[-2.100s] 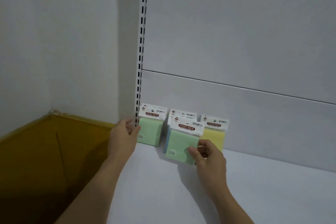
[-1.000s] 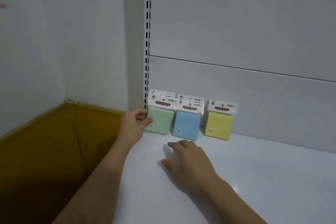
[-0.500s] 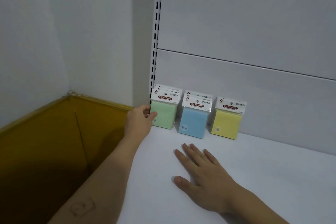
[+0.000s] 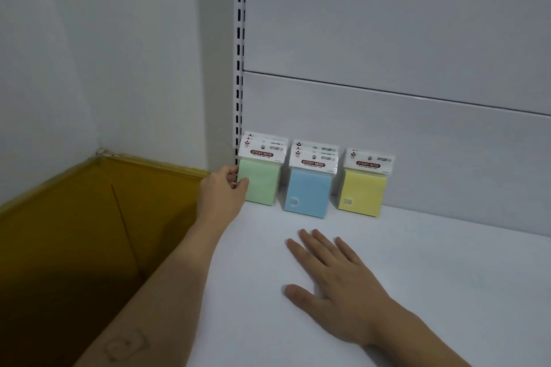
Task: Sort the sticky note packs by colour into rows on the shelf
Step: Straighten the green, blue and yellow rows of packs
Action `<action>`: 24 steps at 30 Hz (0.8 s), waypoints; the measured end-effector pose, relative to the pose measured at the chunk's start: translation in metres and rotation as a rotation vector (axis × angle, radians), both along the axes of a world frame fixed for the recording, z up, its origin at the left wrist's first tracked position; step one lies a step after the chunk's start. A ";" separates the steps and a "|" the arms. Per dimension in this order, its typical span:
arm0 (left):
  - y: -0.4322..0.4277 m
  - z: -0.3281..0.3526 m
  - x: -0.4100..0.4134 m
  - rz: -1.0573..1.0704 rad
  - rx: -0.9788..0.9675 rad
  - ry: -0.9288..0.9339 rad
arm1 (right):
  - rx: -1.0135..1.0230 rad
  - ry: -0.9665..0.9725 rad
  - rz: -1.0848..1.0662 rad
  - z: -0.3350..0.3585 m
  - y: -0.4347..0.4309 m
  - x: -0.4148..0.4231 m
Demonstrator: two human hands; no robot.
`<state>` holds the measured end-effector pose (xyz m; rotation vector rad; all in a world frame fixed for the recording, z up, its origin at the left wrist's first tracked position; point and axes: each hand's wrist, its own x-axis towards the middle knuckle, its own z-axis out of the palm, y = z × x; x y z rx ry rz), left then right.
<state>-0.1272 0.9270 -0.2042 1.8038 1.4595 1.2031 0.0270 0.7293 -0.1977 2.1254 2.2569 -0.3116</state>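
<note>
Sticky note packs stand upright against the back panel of the white shelf [image 4: 417, 262]. The green packs [image 4: 264, 185] are at the left, stacked one behind another. Blue packs [image 4: 310, 191] stand in the middle, also stacked. A yellow pack [image 4: 363, 192] is at the right. My left hand [image 4: 222, 191] grips the left edge of the front green pack, thumb on its face. My right hand [image 4: 334, 280] lies flat on the shelf in front of the blue packs, fingers spread, holding nothing.
A slotted white upright [image 4: 240, 53] runs up the back at the shelf's left end. Left of the shelf lies a yellow-brown floor [image 4: 74, 232] in the corner of white walls. The shelf stretches on to the right.
My right hand let go of a green pack, which now stands in the green stack, then drew back and flattened on the shelf. My left hand stayed at the green packs.
</note>
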 end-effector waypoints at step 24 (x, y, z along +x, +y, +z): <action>-0.109 0.086 0.132 -0.623 0.490 0.627 | 0.370 -0.062 -0.587 0.086 -0.056 0.148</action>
